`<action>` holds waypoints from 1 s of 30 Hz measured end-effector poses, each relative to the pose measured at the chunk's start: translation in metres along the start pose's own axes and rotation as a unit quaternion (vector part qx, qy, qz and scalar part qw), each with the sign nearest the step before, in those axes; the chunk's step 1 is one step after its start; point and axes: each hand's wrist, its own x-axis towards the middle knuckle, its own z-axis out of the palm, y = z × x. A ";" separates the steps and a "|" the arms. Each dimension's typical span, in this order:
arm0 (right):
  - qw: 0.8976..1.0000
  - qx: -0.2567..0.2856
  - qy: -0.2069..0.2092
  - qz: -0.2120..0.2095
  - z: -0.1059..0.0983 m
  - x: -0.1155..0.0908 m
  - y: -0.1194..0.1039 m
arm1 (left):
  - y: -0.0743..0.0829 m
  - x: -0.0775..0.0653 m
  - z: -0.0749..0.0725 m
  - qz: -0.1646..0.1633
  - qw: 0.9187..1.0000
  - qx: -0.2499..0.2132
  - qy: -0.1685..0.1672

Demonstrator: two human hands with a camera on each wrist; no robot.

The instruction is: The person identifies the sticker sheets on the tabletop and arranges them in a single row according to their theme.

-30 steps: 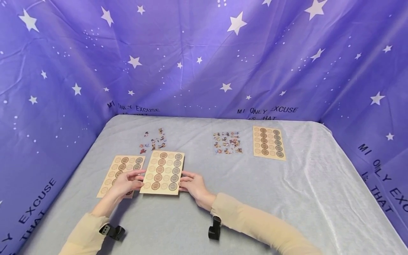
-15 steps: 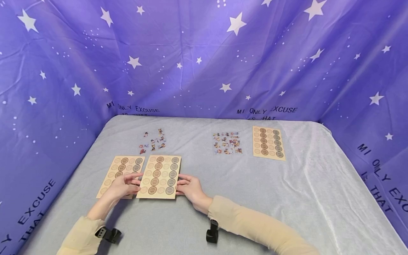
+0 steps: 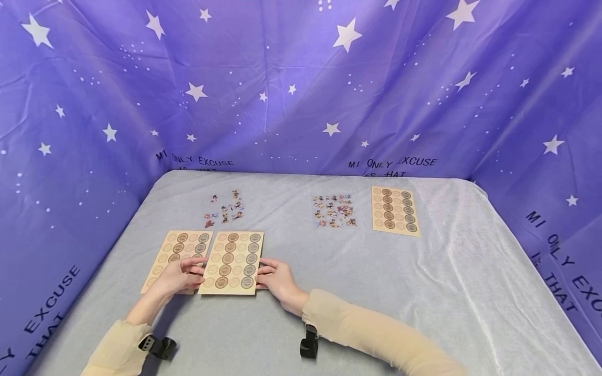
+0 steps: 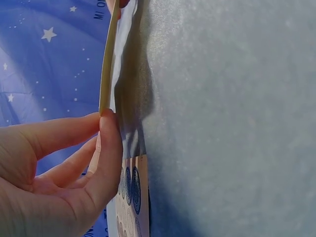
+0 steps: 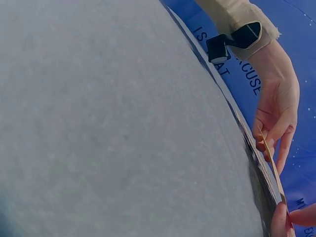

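Note:
A cream sheet of round stickers (image 3: 231,263) is held by its two side edges, a little above the cloth. My left hand (image 3: 175,277) pinches its left edge between thumb and fingertips, as the left wrist view shows on the thin sheet (image 4: 105,79). On the opposite edge, my right hand (image 3: 281,281) pinches it too; only some fingertips (image 5: 279,219) appear in the right wrist view. Another matching sticker sheet (image 3: 170,243) lies flat, partly covered by my left hand.
Clear sheets of small cartoon stickers lie farther back, one on the left (image 3: 237,207) and one right of centre (image 3: 335,211). A third round-sticker sheet (image 3: 395,211) lies at the back right. The grey cloth table (image 3: 376,271) meets a purple star curtain (image 3: 301,115).
Both hands have brought the held sticker sheet toward me and slightly left, beside the flat sheet. It has come lower, and both hands keep their grip on its edges.

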 end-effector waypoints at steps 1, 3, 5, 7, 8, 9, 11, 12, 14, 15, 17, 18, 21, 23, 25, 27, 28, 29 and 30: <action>1.000 -0.003 0.000 0.001 0.000 0.000 0.001 | 0.000 0.000 0.000 0.000 1.000 0.001 0.000; 1.000 -0.007 0.001 0.003 0.001 0.002 0.003 | -0.001 0.000 0.000 0.001 1.000 0.004 0.002; 1.000 -0.013 0.003 0.004 0.001 0.003 0.005 | -0.002 0.001 0.000 0.002 1.000 0.008 0.003; 1.000 -0.013 0.005 0.004 0.002 0.004 0.007 | -0.002 0.001 0.001 -0.001 1.000 0.012 0.006; 1.000 -0.012 0.006 0.002 0.002 0.004 0.007 | -0.002 0.001 0.001 -0.004 1.000 0.014 0.007; 1.000 -0.012 0.007 0.002 0.002 0.004 0.007 | -0.002 0.001 0.001 -0.007 1.000 0.015 0.008; 1.000 -0.013 0.008 0.002 0.003 0.003 0.007 | -0.002 0.001 0.002 -0.013 1.000 0.018 0.009; 1.000 -0.013 0.009 0.002 0.003 0.003 0.007 | -0.002 0.001 0.002 -0.016 1.000 0.020 0.010; 1.000 -0.018 0.011 0.002 0.004 0.002 0.006 | -0.003 0.001 0.002 -0.019 1.000 0.021 0.013; 1.000 -0.025 0.012 0.002 0.004 0.002 0.005 | -0.003 0.001 0.002 -0.018 1.000 0.021 0.015; 0.999 -0.040 0.014 0.001 0.005 0.002 0.004 | -0.003 0.001 0.001 -0.016 1.000 0.021 0.016; 0.999 -0.046 0.015 0.002 0.006 0.002 0.004 | -0.003 0.001 0.001 -0.015 1.000 0.021 0.016; 0.998 -0.066 0.017 0.002 0.008 0.002 0.004 | -0.004 0.001 -0.001 -0.019 1.000 0.023 0.011; 0.997 -0.078 0.018 0.001 0.009 0.002 0.004 | -0.003 0.000 -0.001 -0.016 1.000 0.026 0.006; 0.996 -0.089 0.018 0.000 0.010 0.001 0.004 | -0.003 0.000 -0.001 -0.017 0.999 0.029 0.006; 0.995 -0.101 0.018 -0.003 0.010 0.001 0.004 | -0.002 0.000 0.001 -0.017 0.999 0.031 0.010; 0.994 -0.106 0.017 -0.005 0.010 0.001 0.005 | -0.002 -0.001 0.001 -0.017 0.999 0.033 0.013; 0.994 -0.107 0.017 -0.006 0.010 0.001 0.004 | -0.001 0.000 0.002 -0.021 0.999 0.035 0.016; 0.994 -0.108 0.017 -0.007 0.009 0.002 0.005 | -0.001 0.000 0.002 -0.023 0.999 0.035 0.018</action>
